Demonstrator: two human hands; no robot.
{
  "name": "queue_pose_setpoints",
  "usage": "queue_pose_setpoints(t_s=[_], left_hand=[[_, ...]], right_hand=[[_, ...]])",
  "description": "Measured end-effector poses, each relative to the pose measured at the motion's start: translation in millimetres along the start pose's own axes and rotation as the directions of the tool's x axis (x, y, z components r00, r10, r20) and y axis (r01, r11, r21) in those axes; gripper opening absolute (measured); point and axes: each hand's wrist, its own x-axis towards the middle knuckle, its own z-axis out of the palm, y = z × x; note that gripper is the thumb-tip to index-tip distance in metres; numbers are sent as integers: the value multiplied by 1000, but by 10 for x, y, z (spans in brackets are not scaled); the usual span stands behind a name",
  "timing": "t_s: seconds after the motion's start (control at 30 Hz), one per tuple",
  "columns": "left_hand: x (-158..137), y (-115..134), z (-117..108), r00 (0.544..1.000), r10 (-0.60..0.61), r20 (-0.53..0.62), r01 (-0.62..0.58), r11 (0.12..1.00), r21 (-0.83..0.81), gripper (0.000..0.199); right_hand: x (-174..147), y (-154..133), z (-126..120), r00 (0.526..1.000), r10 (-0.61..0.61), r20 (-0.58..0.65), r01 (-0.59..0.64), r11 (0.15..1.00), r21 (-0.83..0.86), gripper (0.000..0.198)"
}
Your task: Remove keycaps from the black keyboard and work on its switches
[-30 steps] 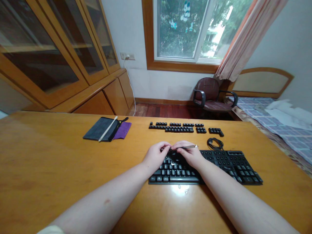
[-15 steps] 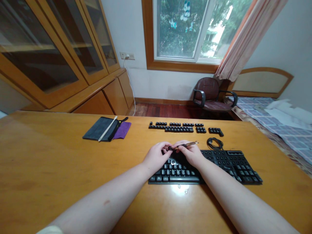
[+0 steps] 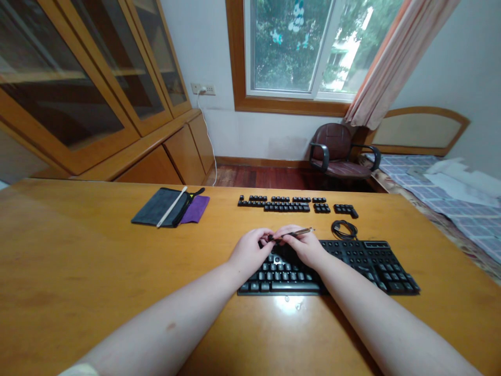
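A black keyboard (image 3: 293, 287) lies on the desk under both hands; its lower rows carry keycaps, while many spots in its upper part are bare of them. Over its upper left part, my left hand (image 3: 252, 248) is closed in a pinch on a small black keycap (image 3: 271, 238), mostly covered by the fingers. My right hand (image 3: 303, 248) meets it from the right, closed round a thin brown pen-like tool (image 3: 303, 231). One end of this tool points out to the right; the other reaches the keycap between the fingertips.
Loose keycaps (image 3: 287, 208) stand in rows along the desk's far side. A coiled cable (image 3: 344, 230) lies behind the keyboard. To the left are a grey pouch (image 3: 152, 206), a pale stick (image 3: 172, 207) and a purple cloth (image 3: 195, 210). An armchair (image 3: 336, 149) stands beyond the desk.
The tool in my right hand has shifted and tilted slightly at the fingertips. Both hands stay over the same part of the keyboard; the whole view has moved very slightly.
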Motion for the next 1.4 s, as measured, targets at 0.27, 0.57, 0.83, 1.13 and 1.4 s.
queue_pose_setpoints(t_s=[0.27, 0.57, 0.83, 1.13, 1.4], left_hand=[[-15, 20, -14, 999, 43, -11, -42, 997, 61, 21], [-1, -7, 5, 1000, 19, -24, -19, 1000, 25, 20], [-4, 10, 2, 1000, 5, -30, -4, 1000, 29, 18], [-14, -29, 8, 998, 41, -38, -39, 998, 56, 22], [8, 15, -13, 999, 35, -38, -35, 999, 12, 28]], right_hand=[[3, -1, -11, 1000, -8, 15, 8, 1000, -2, 25], [7, -3, -7, 1000, 29, 6, -29, 1000, 0, 24], [17, -35, 2, 1000, 9, 16, -9, 1000, -3, 22], [9, 5, 4, 1000, 16, 21, -15, 1000, -19, 21], [16, -31, 1, 1000, -9, -27, 7, 997, -79, 23]])
